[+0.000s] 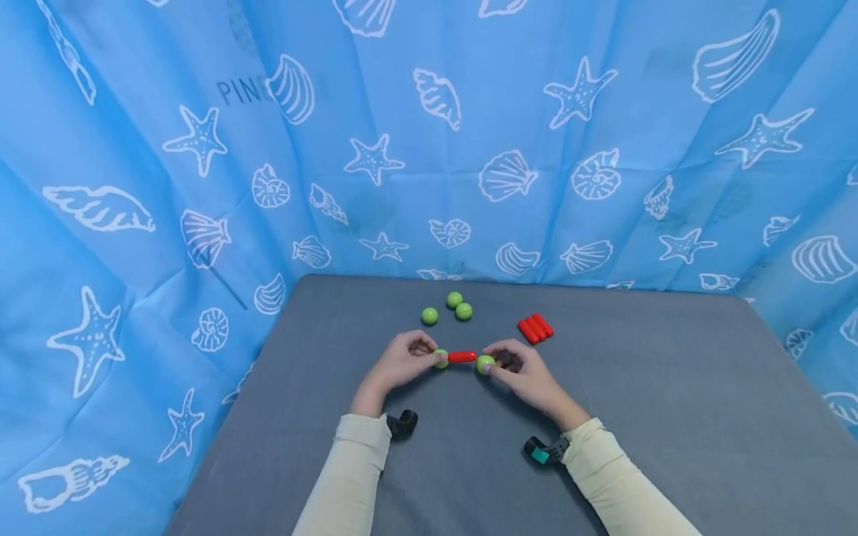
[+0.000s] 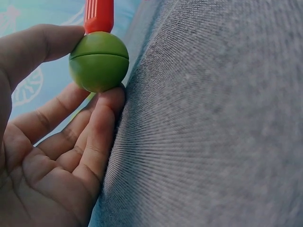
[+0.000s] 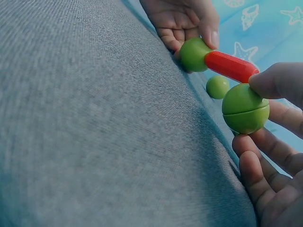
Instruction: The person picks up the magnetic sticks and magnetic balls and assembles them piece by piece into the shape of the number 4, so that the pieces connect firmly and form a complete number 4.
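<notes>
Between thumb and fingertips, my left hand (image 1: pixel 400 365) pinches a green ball (image 2: pixel 98 62) with a seam line around it. A short red ribbed rod (image 1: pixel 462 356) is joined to that ball and points right. My right hand (image 1: pixel 531 378) pinches a second green ball (image 3: pixel 245 109) by the rod's far end. In the right wrist view, the right thumb (image 3: pixel 274 82) overlaps the spot where rod end and second ball come close. Both hands are low over the grey cloth-covered table (image 1: pixel 469 461).
Behind the hands lie three loose green balls, a single one (image 1: pixel 430 316) and a pair (image 1: pixel 463 311). Several red rods (image 1: pixel 535 328) lie side by side at the back right. A blue curtain (image 1: pixel 429 164) with white shell prints hangs beyond the table's back edge.
</notes>
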